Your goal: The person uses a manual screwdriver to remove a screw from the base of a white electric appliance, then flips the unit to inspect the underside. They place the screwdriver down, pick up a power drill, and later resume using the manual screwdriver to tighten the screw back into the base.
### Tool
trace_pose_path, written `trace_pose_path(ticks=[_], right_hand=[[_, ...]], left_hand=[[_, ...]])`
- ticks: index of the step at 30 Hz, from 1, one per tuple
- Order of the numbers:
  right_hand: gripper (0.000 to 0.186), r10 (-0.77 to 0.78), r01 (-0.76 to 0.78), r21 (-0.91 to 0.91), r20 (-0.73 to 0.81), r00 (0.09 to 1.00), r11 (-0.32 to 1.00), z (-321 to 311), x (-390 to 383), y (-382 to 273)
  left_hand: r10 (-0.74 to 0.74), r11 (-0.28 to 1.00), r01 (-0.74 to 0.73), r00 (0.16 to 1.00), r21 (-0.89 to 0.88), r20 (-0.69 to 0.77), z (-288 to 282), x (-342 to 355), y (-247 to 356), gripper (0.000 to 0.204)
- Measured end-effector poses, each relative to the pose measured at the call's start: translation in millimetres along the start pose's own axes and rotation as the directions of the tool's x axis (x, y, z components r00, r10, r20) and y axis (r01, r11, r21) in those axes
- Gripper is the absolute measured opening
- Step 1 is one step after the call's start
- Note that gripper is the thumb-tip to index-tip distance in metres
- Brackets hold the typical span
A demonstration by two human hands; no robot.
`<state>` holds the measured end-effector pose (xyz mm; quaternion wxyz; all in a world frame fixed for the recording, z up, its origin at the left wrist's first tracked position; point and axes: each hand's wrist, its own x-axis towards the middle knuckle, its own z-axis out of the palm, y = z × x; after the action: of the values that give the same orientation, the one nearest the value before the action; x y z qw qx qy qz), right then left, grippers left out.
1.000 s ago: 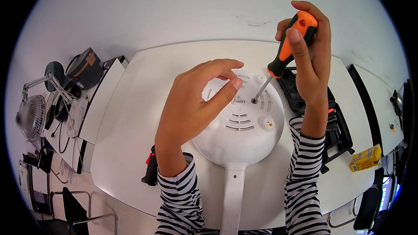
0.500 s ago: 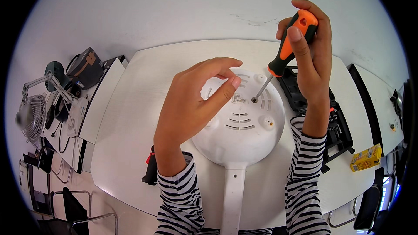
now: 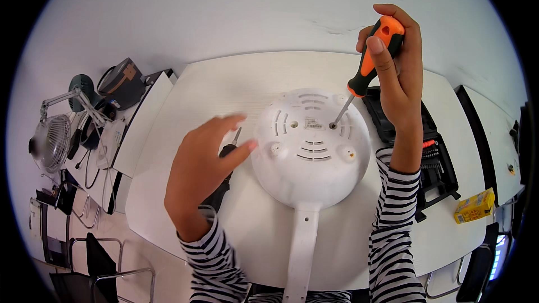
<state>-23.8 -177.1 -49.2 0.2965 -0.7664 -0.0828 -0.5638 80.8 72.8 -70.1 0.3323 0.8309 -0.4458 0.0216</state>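
My right hand point(image 3: 400, 73) is closed around an orange-and-black screwdriver point(image 3: 366, 66), tilted with its handle up to the right. The shaft's tip sits at a dark recessed hole in the underside of a white round appliance base point(image 3: 306, 182). This base has slotted vents, small round feet, a label and a long white neck pointing toward me. Off its left side, my left hand point(image 3: 205, 163) hovers open, thumb and fingers apart, slightly blurred. Partly hidden beneath that hand lies a black tool point(image 3: 218, 195) with a thin metal tip; its exact kind is unclear.
An open black tool case point(image 3: 432, 160) with bits lies on the white table point(image 3: 163, 191) at right, near a yellow carton point(image 3: 474, 206). On a side table at left stand a small fan point(image 3: 51, 143) and a dark grey box-like item point(image 3: 122, 83). Chairs flank the table.
My left hand has moved left, away from above the white base, uncovering a second hole and the black tool. My right hand and the screwdriver have hardly moved.
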Motion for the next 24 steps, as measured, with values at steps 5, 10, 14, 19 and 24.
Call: trace_pose_path(ticks=[5,10,14,19,24], right_hand=[[0.037,0.011,-0.011,0.004,0.019,1.000,1.000,0.4,-0.7,-0.9],[0.038,-0.049,0.047,0.048,0.029,0.998,0.998,2.9,-1.9,-1.9],[0.039,-0.003,0.003,0.018,0.012,1.000,1.000,1.2,-4.2,-4.7],[0.038,0.005,-0.006,0.053,0.008,1.000,0.999,3.4,-3.9,-5.6],[0.038,0.003,-0.004,0.039,0.038,0.999,0.999,4.9,-5.0,-4.9]], left_hand=[[0.124,0.758,-0.078,0.992,0.648,-0.026,30.4,-57.7,-45.9,0.046],[0.071,0.695,0.049,0.988,0.717,-0.136,67.5,-83.9,-89.1,0.059],[0.026,0.710,0.101,0.985,0.697,-0.169,64.3,-86.9,-106.5,0.063],[-0.090,0.724,0.182,0.981,0.665,-0.171,38.8,-80.6,-137.1,0.062],[-0.088,0.688,0.243,0.963,0.684,-0.253,34.6,-72.8,-172.4,0.061]])
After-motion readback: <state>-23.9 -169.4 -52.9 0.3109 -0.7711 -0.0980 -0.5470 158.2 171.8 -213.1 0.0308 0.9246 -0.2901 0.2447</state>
